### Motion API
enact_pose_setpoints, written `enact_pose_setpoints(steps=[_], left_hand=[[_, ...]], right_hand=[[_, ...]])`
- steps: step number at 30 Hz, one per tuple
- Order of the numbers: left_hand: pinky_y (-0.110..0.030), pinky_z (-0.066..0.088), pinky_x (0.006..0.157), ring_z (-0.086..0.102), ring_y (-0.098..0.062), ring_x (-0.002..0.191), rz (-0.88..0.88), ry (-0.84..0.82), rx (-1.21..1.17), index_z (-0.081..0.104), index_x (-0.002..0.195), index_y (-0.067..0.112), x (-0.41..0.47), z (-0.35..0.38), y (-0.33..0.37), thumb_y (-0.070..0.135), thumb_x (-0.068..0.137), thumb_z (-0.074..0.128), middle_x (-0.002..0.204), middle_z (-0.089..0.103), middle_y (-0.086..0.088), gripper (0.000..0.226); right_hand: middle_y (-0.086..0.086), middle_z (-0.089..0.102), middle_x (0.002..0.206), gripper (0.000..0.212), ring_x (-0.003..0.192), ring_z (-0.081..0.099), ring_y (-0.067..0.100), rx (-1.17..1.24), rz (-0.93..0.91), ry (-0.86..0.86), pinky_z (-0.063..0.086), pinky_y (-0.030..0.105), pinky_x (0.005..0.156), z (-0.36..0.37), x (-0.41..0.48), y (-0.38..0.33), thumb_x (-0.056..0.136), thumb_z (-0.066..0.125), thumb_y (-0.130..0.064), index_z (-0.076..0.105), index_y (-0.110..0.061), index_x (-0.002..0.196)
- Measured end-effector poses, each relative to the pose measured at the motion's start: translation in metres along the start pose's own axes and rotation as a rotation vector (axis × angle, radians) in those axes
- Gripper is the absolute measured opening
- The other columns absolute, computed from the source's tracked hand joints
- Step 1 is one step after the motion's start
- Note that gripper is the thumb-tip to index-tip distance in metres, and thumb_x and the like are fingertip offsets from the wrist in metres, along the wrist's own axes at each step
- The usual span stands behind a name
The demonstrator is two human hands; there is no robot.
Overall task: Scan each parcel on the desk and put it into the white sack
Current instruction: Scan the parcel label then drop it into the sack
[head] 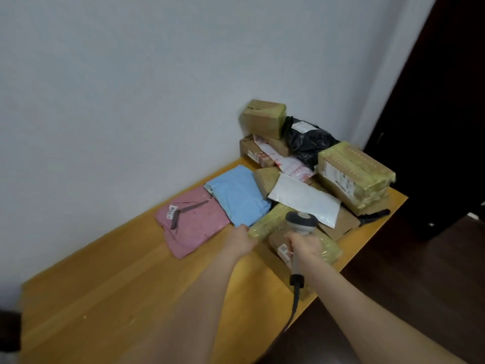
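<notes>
Parcels are piled at the far right end of the wooden desk (110, 279). My right hand (304, 246) grips a grey barcode scanner (300, 224) by its handle, head over a yellow-taped box (265, 224) in front of me. My left hand (242, 239) reaches to the left edge of that box, beside the blue mailer (237, 195); its fingers are hidden behind the hand. A pink mailer (191, 219) lies left of the blue one. The white sack is out of view.
Further back lie a white mailer (304, 198), a large yellow-taped box (354, 174), a black bag (307, 140) and stacked cardboard boxes (263, 118) against the white wall. A dark door (433, 114) stands right of the desk. The scanner's cable (295, 303) hangs over the desk's front edge.
</notes>
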State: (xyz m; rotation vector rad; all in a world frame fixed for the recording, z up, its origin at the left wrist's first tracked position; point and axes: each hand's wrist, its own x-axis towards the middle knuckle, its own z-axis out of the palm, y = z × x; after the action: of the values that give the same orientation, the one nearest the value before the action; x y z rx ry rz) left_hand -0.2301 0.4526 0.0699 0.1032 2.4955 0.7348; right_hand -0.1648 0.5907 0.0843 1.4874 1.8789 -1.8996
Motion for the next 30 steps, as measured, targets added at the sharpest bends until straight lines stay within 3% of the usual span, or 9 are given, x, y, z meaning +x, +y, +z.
enact_pose_setpoints(steps=[3, 5, 9, 12, 15, 20, 24, 28, 30], left_hand=[[-0.034, 0.048, 0.082, 0.053, -0.018, 0.087, -0.092, -0.069, -0.185, 0.053, 0.103, 0.015, 0.008, 0.029, 0.014, 0.018, 0.093, 0.055, 0.104, 0.057, -0.009, 0.011], [-0.039, 0.051, 0.087, 0.055, -0.02, 0.085, -0.169, -0.125, -0.367, 0.051, 0.098, 0.014, 0.009, 0.045, 0.021, 0.019, 0.093, 0.056, 0.092, 0.055, -0.006, 0.009], [-0.037, 0.051, 0.086, 0.056, -0.023, 0.1, -0.261, -0.229, -0.653, 0.044, 0.133, 0.007, 0.008, 0.066, 0.027, 0.023, 0.096, 0.055, 0.115, 0.054, -0.007, 0.042], [-0.04, 0.051, 0.09, 0.06, -0.026, 0.103, -0.343, -0.205, -0.786, 0.049, 0.131, 0.011, 0.01, 0.066, 0.02, 0.024, 0.096, 0.053, 0.117, 0.062, -0.008, 0.038], [-0.04, 0.05, 0.088, 0.06, -0.026, 0.104, -0.387, -0.16, -0.847, 0.051, 0.128, 0.016, 0.006, 0.054, 0.002, 0.024, 0.098, 0.049, 0.113, 0.064, -0.007, 0.031], [-0.031, 0.051, 0.072, 0.062, -0.026, 0.094, -0.333, 0.04, -0.914, 0.048, 0.126, 0.012, -0.008, 0.018, -0.033, 0.0, 0.093, 0.053, 0.115, 0.062, -0.01, 0.035], [-0.016, 0.048, 0.057, 0.061, -0.017, 0.083, -0.21, 0.195, -0.909, 0.054, 0.128, 0.006, -0.023, -0.028, -0.059, -0.014, 0.084, 0.057, 0.115, 0.064, -0.01, 0.048], [-0.025, 0.045, 0.057, 0.06, -0.017, 0.072, -0.233, 0.247, -1.045, 0.062, 0.12, 0.014, -0.045, -0.079, -0.085, 0.005, 0.092, 0.05, 0.091, 0.069, -0.004, 0.032], [-0.026, 0.053, 0.057, 0.068, -0.02, 0.082, -0.245, 0.249, -1.159, 0.065, 0.115, 0.014, -0.058, -0.101, -0.099, 0.028, 0.093, 0.056, 0.098, 0.071, -0.004, 0.027]], right_hand=[[0.009, 0.057, 0.076, 0.021, 0.082, 0.059, 0.029, -0.091, -0.032, 0.143, 0.053, 0.043, 0.081, -0.027, 0.025, -0.002, 0.083, 0.068, -0.025, 0.057, -0.009, 0.076], [0.012, 0.058, 0.086, 0.024, 0.089, 0.059, 0.032, -0.077, -0.014, 0.137, 0.053, 0.045, 0.085, -0.039, 0.038, 0.001, 0.082, 0.07, -0.028, 0.055, -0.009, 0.077], [0.013, 0.059, 0.093, 0.032, 0.094, 0.06, 0.031, -0.114, 0.02, -0.009, 0.052, 0.045, 0.091, -0.046, 0.053, 0.006, 0.081, 0.073, -0.029, 0.057, -0.006, 0.096], [0.01, 0.055, 0.088, 0.029, 0.094, 0.056, 0.03, -0.128, 0.04, -0.044, 0.05, 0.043, 0.091, -0.036, 0.051, 0.006, 0.082, 0.073, -0.028, 0.053, -0.007, 0.09], [0.009, 0.053, 0.086, 0.035, 0.094, 0.054, 0.03, -0.065, 0.079, -0.126, 0.047, 0.04, 0.083, -0.018, 0.043, 0.012, 0.082, 0.074, -0.026, 0.054, -0.007, 0.104], [0.017, 0.067, 0.103, 0.023, 0.1, 0.064, 0.034, 0.103, 0.098, -0.227, 0.05, 0.049, 0.096, 0.009, 0.021, 0.003, 0.082, 0.073, -0.022, 0.061, -0.007, 0.094], [0.016, 0.071, 0.092, 0.024, 0.085, 0.069, 0.03, 0.224, 0.058, -0.332, 0.055, 0.042, 0.08, 0.04, -0.005, -0.014, 0.084, 0.073, -0.025, 0.066, -0.007, 0.099], [0.011, 0.069, 0.089, 0.027, 0.083, 0.064, 0.026, 0.271, 0.067, -0.444, 0.051, 0.041, 0.082, 0.072, -0.042, -0.029, 0.092, 0.064, -0.035, 0.063, -0.008, 0.091], [0.009, 0.069, 0.087, 0.026, 0.074, 0.063, 0.024, 0.281, 0.029, -0.508, 0.051, 0.038, 0.076, 0.089, -0.059, -0.03, 0.091, 0.065, -0.034, 0.062, -0.009, 0.093]])
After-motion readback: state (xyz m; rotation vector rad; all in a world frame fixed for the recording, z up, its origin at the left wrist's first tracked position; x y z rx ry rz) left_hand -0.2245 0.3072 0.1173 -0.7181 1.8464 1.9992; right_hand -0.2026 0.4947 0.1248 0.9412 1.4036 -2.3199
